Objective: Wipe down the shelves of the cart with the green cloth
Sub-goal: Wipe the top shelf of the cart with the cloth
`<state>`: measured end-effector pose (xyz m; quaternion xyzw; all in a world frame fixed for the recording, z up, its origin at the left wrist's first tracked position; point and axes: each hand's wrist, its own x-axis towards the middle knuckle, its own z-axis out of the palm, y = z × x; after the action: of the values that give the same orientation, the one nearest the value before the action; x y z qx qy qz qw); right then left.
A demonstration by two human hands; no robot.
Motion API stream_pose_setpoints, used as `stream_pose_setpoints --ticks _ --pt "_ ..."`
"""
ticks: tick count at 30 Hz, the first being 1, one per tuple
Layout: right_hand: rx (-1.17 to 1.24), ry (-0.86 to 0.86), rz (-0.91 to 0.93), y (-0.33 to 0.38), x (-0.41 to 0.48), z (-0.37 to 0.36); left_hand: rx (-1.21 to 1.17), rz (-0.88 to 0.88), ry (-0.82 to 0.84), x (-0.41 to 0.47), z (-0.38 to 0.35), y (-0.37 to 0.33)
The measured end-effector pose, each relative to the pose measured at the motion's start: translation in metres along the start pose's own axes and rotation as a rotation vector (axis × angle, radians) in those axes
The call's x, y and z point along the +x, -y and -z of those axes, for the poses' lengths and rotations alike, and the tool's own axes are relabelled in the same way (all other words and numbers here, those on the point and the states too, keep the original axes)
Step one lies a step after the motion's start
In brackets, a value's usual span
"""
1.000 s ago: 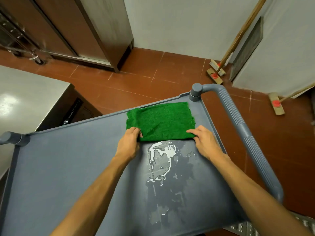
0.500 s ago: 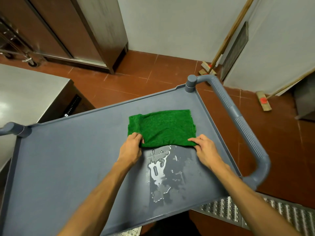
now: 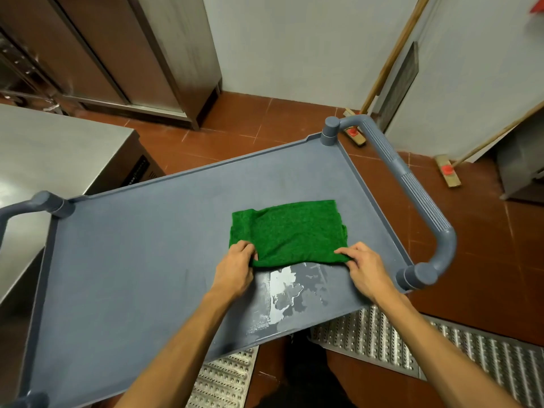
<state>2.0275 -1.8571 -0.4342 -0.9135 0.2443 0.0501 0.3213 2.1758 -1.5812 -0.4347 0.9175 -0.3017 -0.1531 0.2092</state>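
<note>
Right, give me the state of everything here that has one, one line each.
green cloth, folded, lying flat on the top shelf.
left hand, grips the cloth's near left corner.
right hand, pinches its near right corner.
top shelf, wet near the hands, dry-looking elsewhere.
puddle, unwiped, just nearer than the cloth.
cabinet doors, shut.
broom, leaning against the wall.

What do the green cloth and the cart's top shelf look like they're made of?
Green cloth: probably soft terry or microfibre fabric, matte and fuzzy; it folds and wrinkles. Top shelf: likely moulded plastic, matte blue-grey, with a one-piece raised rim; water pools on it instead of soaking in.
</note>
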Motion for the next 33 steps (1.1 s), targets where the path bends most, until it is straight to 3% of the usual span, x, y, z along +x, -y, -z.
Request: stream_pose_setpoints --ticks 19,33 --pt "-0.102 0.077 -0.008 0.004 -0.089 -0.016 -0.018 -0.001 0.055 -0.114 -0.012 0.003" --pt "-0.106 0.038 0.033 0.026 -0.114 -0.025 -0.037 0.113 0.084 -0.163 -0.006 0.012"
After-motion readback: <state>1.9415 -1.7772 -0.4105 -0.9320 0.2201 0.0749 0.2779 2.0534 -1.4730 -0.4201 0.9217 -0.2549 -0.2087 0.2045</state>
